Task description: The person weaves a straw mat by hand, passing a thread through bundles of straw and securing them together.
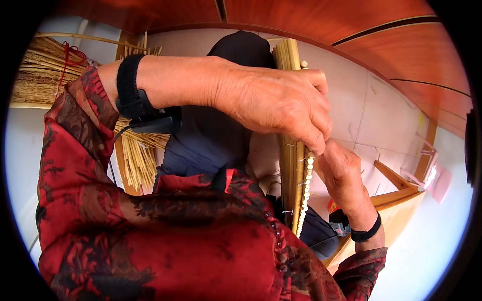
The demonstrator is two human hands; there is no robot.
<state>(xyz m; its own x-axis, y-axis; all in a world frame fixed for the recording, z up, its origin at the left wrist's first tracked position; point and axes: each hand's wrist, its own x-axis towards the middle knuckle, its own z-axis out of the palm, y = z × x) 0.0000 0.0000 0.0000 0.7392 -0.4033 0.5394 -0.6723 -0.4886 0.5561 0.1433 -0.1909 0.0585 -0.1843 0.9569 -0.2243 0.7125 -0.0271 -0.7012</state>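
Observation:
An upright bundle of thin yellow stalks [290, 165] stands close in front of me. My left hand [278, 100] reaches across from the left and is closed around its upper part. A string of small white beads [305, 195] hangs down the bundle's right side. My right hand [344, 173] is just below the left, fingertips pinched at the top of the bead string against the stalks. Both wrists wear black bands, and my sleeves are red and patterned. The bundle's lower end is hidden behind my left sleeve.
A dark cloth shape [216, 135] sits behind my left arm. Brown straw bundles tied with red cord [40, 70] lie at the upper left, with pale loose stalks [138, 160] below them. A wooden frame [396, 200] and a pink object [442, 183] are at the right.

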